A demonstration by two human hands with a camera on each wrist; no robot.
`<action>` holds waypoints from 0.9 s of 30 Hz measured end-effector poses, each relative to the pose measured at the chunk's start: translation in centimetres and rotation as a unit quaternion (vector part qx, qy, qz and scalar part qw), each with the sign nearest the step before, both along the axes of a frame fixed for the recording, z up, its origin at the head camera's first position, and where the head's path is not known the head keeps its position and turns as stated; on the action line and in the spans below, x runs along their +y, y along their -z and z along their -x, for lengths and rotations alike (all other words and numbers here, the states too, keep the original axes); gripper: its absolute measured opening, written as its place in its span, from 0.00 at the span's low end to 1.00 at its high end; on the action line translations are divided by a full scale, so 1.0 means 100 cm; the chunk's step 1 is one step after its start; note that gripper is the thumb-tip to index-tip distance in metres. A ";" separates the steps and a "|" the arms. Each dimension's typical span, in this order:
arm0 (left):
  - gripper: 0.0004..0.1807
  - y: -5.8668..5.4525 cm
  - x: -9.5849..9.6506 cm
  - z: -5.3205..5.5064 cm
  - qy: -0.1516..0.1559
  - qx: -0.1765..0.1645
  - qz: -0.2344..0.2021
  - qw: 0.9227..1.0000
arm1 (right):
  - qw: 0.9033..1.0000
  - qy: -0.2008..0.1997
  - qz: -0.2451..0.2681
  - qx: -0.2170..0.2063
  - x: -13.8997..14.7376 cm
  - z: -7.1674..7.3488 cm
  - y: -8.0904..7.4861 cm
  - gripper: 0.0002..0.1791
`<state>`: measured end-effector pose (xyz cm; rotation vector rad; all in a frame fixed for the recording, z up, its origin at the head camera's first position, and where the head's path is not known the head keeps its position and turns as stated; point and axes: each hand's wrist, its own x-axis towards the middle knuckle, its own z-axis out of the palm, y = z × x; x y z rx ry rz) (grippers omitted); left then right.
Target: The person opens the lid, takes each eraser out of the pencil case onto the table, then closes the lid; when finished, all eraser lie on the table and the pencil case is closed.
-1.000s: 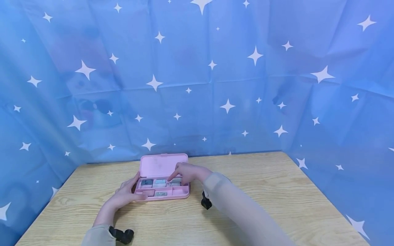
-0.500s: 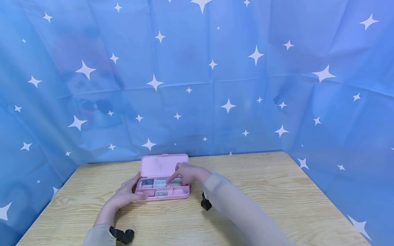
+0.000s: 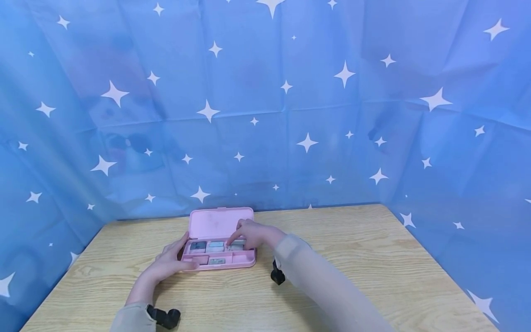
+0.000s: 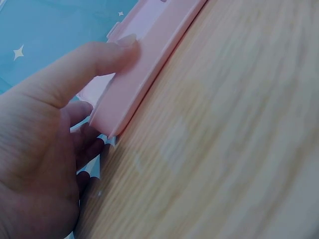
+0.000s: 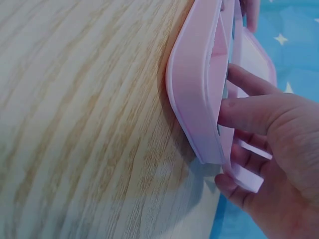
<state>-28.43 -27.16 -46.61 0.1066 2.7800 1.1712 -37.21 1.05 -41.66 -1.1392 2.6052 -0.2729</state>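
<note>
Pinches pink pencil case (image 3: 215, 226), likely light, stiff and best held by the ends, with left hand (image 3: 168, 264); reaches inside with right hand (image 3: 254, 232), cannot tell whether pinching.

See curtain (image 3: 257, 157) behind table (image 3: 373, 276). On table, near back edge, left of centre, have case (image 3: 242, 259), lid (image 3: 216, 224) to the rear. In back row, left to right, find first block (image 3: 198, 246), second block (image 3: 215, 245), third block (image 3: 236, 247), the last partly under right hand (image 3: 254, 233). In front row, see small block (image 3: 217, 261), left of right-end compartment. Have left hand (image 3: 168, 263) around case's left end, thumb over front wall. Count right thumb and index finger inside case.
</note>
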 end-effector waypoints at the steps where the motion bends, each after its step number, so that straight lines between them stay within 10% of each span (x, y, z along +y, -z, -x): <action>1: 0.62 0.000 0.000 0.000 0.000 0.000 0.000 1.000 | 1.000 -0.002 0.001 0.001 0.001 0.000 0.000 0.31; 27: 0.62 -0.001 0.000 0.000 0.015 -0.004 -0.013 1.000 | 0.996 -0.018 0.083 -0.035 0.036 0.005 -0.021 0.28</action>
